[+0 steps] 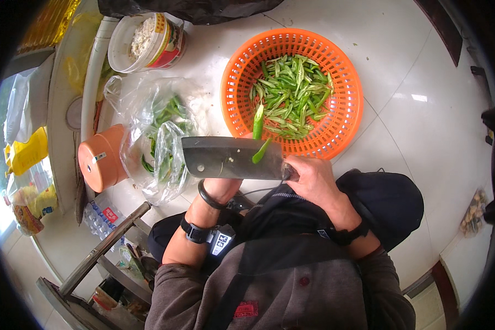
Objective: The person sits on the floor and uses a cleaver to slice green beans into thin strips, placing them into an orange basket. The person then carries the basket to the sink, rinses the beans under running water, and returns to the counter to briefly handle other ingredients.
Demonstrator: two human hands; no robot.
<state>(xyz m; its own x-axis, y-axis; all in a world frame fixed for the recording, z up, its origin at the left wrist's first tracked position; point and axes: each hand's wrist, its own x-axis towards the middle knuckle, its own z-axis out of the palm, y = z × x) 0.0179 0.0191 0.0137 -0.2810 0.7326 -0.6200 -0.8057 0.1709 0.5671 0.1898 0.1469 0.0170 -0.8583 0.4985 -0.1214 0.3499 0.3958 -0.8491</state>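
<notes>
My right hand (313, 177) is closed on the handle of a dark cleaver (231, 159), whose wide blade points left across my lap. On the blade lies a slice of green pepper (262, 151), with a few pale seeds. My left hand (222, 187) is beneath the blade, its fingers mostly hidden. A cut green pepper (258, 123) sticks out past the blade's far edge, by the rim of an orange plastic basket (354, 95); what grips it is hidden. Inside the basket lie many sliced green peppers (297, 90).
Left of the basket, a clear plastic bag (169, 161) holds green peppers. Beside it lies an orange-pink container (103, 159) on its side. A tub (173, 45) with white contents stands beyond. A wooden-framed rack (107, 247) is at lower left.
</notes>
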